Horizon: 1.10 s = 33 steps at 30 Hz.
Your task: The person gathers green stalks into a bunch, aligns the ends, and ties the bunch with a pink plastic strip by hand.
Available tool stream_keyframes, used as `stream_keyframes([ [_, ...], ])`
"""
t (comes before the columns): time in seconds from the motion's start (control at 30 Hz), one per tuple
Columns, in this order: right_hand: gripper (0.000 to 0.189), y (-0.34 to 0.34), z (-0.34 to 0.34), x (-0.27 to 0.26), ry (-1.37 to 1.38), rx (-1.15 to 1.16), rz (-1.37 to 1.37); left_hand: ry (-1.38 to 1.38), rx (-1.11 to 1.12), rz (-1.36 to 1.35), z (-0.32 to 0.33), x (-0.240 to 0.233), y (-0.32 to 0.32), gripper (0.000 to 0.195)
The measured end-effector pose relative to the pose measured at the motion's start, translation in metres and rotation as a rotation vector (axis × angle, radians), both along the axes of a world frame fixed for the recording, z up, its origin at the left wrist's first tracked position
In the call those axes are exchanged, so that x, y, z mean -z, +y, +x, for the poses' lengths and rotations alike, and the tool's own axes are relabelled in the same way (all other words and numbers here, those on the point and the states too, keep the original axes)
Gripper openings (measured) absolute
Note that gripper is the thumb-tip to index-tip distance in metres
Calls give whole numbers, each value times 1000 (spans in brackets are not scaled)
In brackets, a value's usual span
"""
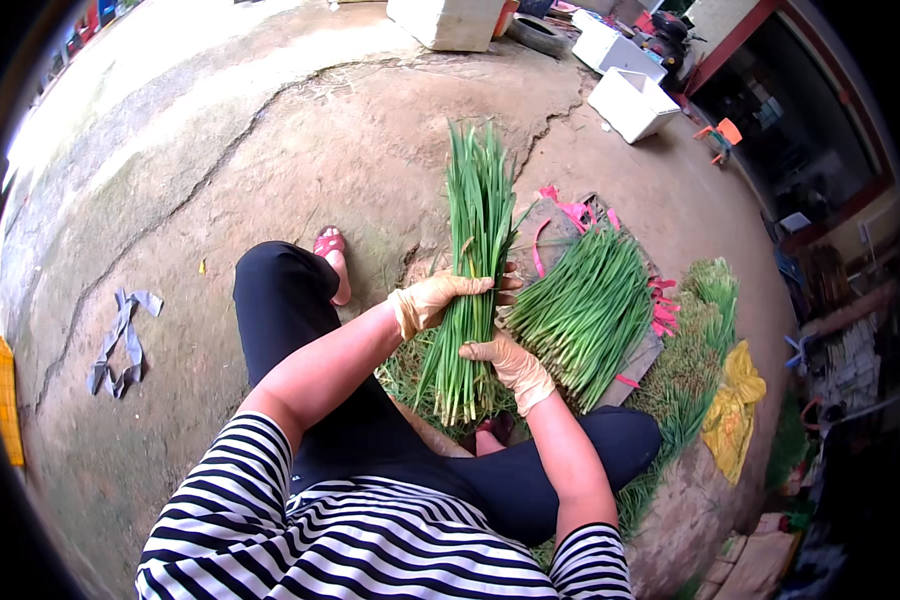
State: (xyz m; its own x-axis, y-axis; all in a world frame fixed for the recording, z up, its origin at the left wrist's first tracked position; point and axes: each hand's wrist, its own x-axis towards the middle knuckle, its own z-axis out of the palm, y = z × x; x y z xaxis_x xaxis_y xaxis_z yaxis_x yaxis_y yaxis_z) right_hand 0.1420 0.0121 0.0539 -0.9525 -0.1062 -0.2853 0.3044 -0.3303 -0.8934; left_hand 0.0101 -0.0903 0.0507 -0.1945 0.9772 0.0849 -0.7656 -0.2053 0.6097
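Both my hands, in thin pale gloves, grip an upright bundle of Chinese chives (480,202). My left hand (450,296) wraps its middle, thumb across the front, fingertips showing at the right side. Lower down, my right hand (504,360) holds the bundle near the pale stem ends, thumb in front. To the right, a spread pile of green chives (589,307) lies on a grey board or cloth, its stem ends toward me. Pink strips (664,306) lie around the pile, some beyond its leaf tips.
More chives (682,352) lie farther right, beside a yellow plastic bag (733,409). Loose grassy trimmings lie between my legs. Grey cloth strips (124,349) are on the cracked concrete at left. White foam boxes (634,105) and a tire (538,35) stand beyond, near a small orange chair (727,131).
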Motion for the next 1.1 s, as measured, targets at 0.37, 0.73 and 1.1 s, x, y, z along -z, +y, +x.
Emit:
stream_keyframes([
  [0.37,23,54,11,-38,362,655,955,146,-154,-202,-10,14,-3,26],
  [0.73,18,78,13,-28,241,409,908,272,-71,-198,-6,9,-4,32],
  [1.1,16,80,23,-58,437,988,1365,355,-62,-355,-3,21,2,40],
])
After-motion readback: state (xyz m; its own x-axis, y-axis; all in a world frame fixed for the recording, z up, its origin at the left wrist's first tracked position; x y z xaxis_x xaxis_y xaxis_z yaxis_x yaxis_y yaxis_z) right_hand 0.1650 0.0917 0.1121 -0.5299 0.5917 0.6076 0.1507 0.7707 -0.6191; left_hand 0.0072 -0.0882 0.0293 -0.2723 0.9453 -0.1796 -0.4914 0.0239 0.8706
